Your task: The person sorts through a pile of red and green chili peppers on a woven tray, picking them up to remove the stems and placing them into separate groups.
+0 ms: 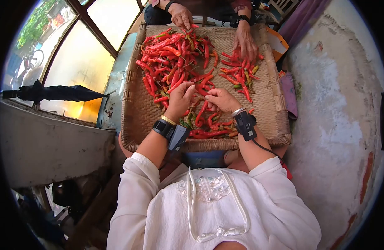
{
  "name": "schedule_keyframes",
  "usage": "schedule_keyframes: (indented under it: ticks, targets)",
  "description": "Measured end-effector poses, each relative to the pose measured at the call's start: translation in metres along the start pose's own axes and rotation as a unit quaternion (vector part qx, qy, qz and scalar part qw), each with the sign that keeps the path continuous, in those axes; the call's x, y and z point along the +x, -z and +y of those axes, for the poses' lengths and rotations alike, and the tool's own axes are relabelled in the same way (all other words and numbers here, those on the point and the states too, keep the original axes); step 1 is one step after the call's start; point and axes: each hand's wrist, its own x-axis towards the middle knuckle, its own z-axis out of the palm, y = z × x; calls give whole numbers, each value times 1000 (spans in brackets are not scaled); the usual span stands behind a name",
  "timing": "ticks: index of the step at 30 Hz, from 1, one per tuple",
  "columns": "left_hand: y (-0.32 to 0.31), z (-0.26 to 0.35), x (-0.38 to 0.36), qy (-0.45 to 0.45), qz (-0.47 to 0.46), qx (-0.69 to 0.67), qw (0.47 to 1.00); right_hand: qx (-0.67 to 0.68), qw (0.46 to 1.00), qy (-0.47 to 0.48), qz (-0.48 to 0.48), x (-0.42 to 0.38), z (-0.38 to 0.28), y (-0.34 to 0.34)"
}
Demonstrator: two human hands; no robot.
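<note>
A big heap of red chili peppers [164, 54] lies on the left of a woven tray. My left hand [181, 100] is closed in a pinch at one end of a red chili pepper [202, 90]. At its other end, the thumb and fingers of my right hand [222, 100] pinch too. Below both hands, a smaller group of red chili peppers [208, 133] rests along the near side of the tray, with some green among them. A third group of chili peppers [244, 77], red with a few greenish ones, lies to the right.
The woven tray [265, 121] has a raised rim. Across it, another person's hand [182, 16] reaches to the heap and their other hand [246, 41] rests over the right group. A folded black umbrella [71, 92] lies left by the windows; a rough wall [329, 116] stands right.
</note>
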Motion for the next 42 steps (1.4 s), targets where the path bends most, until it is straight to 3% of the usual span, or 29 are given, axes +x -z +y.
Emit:
schedule_keyframes:
  ticks: [1, 2, 3, 4, 6, 7, 8, 10, 12, 13, 15, 16, 18, 20, 22, 25, 26, 28, 29, 32, 34, 36, 39, 40, 42]
  targets:
    - [-1, -3, 0, -38, 21, 104, 994, -42, 998, -17, 40, -2, -2, 10]
    - [0, -6, -1, -36, 21, 103, 994, -42, 998, -19, 40, -1, 1, 21]
    - [1, -7, -2, -86, -47, 309, 946, 80, 989, 12, 123, -2, 1, 30]
    - [1, -9, -4, -132, -114, 497, 850, 200, 957, 42, 206, -2, 4, 34]
    - [-1, -18, -7, -101, -145, 485, 856, 280, 928, 11, 247, -7, 1, 39]
    - [0, -16, -7, -76, -191, 544, 814, 358, 890, -19, 282, -9, -2, 40]
    - [0, -14, -7, -51, -235, 599, 764, 358, 889, -19, 285, -12, 0, 38]
    - [1, -12, -10, -53, -238, 593, 767, 157, 965, -69, 198, -14, 13, 32]
    - [0, -15, -11, -53, -239, 589, 770, 85, 984, -60, 147, -6, 33, 26]
    - [1, -20, -11, -60, -239, 590, 769, -34, 991, -11, 128, -4, 37, 16]
    - [2, -24, -11, -66, -239, 593, 766, -276, 953, 74, 101, 0, 35, -1]
    - [2, -23, -11, -64, -229, 581, 778, -273, 954, 74, 99, 0, 37, -7]
    - [4, -28, -10, -58, -222, 569, 790, -460, 856, 186, 144, -1, 42, -19]
    - [8, -34, -5, -50, -255, 502, 825, -453, 867, 172, 113, -1, 40, -24]
    - [7, -32, -6, -62, -259, 473, 840, -515, 837, 170, 81, -1, 40, -27]
    - [9, -28, -4, -20, -231, 356, 905, -550, 819, 132, 96, -2, 35, -25]
    - [9, -24, -4, -20, -230, 361, 904, -547, 820, 136, 97, -3, 33, -25]
    - [8, -12, -5, 103, -166, 249, 949, -521, 836, 147, 88, -8, 27, -24]
    - [10, -15, -3, 108, -156, 228, 955, -514, 840, 156, 75, -7, 29, -22]
    - [14, 1, 1, 59, -155, 230, 959, -482, 846, 195, 123, -9, 24, -22]
    - [20, 24, -1, 76, -152, 225, 959, -462, 850, 199, 154, -9, 23, -18]
    - [28, 39, -2, 29, -108, 270, 956, -440, 855, 200, 187, -7, 24, -9]
    - [47, 47, 5, -6, -129, 293, 947, -164, 972, 75, 152, -4, 24, 6]
    - [49, 49, 5, -23, -135, 311, 940, -163, 973, 67, 152, -1, 32, 12]
    - [50, 46, 7, -16, -146, 325, 934, -13, 977, 41, 207, 4, 38, 24]
